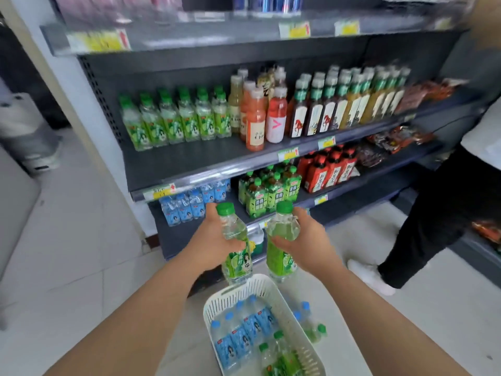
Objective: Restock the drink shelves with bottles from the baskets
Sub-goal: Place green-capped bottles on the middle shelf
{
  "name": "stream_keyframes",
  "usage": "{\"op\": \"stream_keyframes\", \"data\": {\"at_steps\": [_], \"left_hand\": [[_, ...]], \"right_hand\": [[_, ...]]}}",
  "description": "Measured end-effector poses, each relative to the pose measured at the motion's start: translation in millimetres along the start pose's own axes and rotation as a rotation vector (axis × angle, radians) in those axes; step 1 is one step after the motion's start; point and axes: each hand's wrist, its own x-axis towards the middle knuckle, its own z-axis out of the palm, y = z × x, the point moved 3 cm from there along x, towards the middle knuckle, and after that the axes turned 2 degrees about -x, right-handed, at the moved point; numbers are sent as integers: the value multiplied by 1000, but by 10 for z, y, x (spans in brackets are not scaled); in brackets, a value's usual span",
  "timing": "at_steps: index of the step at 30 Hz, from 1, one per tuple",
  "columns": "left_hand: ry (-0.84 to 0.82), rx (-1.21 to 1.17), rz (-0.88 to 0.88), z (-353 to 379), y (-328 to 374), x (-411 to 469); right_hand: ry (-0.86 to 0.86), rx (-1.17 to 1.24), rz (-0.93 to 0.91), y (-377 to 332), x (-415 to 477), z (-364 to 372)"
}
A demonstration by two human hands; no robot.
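My left hand point(214, 240) grips a green-capped, green-labelled bottle point(237, 263) upright by its upper body. My right hand point(303, 240) grips a second green-capped bottle point(280, 256) of the same kind beside it. Both bottles hang above the far end of a white slotted basket point(244, 290) on the floor, which holds several blue-labelled bottles point(244, 332) and green-labelled ones point(282, 362). A row of matching green bottles point(173, 120) stands at the left of the middle shelf point(176, 164), with bare shelf in front of it.
Orange, pink and dark tea bottles point(325, 109) fill the rest of the middle shelf. Blue bottles point(189, 202), green cartons point(268, 194) and red cartons point(328, 169) sit on the lower shelf. Another person in black trousers point(439, 213) stands at the right. Two loose bottles point(309, 321) lie beside the basket.
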Motion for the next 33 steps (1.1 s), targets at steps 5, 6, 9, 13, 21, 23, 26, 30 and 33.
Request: {"op": "stream_keyframes", "data": {"at_steps": [5,6,9,13,21,23,26,30,33], "left_hand": [[98,-25,61,-537,524,-170],[119,-35,75,-630,592,-207],[187,-94,92,-898,652,-286],[264,-141,37,-1202,525,-325],[375,-244,-37,-1828,-12,28],[400,-250,-31,-2026,-115,234],[412,-245,-25,-2341,-245,638],[413,-225,16,-2697,-380,1262],[416,-182,49,-2906,-468,1713]], "right_hand": [[54,7,-113,-701,13,-496],[65,23,-140,-810,24,-549],[78,98,-173,-1094,51,-608],[77,186,-178,-1322,148,-470],[65,230,-194,-1731,654,110],[74,238,-189,-1844,896,279],[88,251,-189,-2021,1331,551],[78,270,-183,-2229,1922,904],[87,281,-184,-2334,2328,1111]]}}
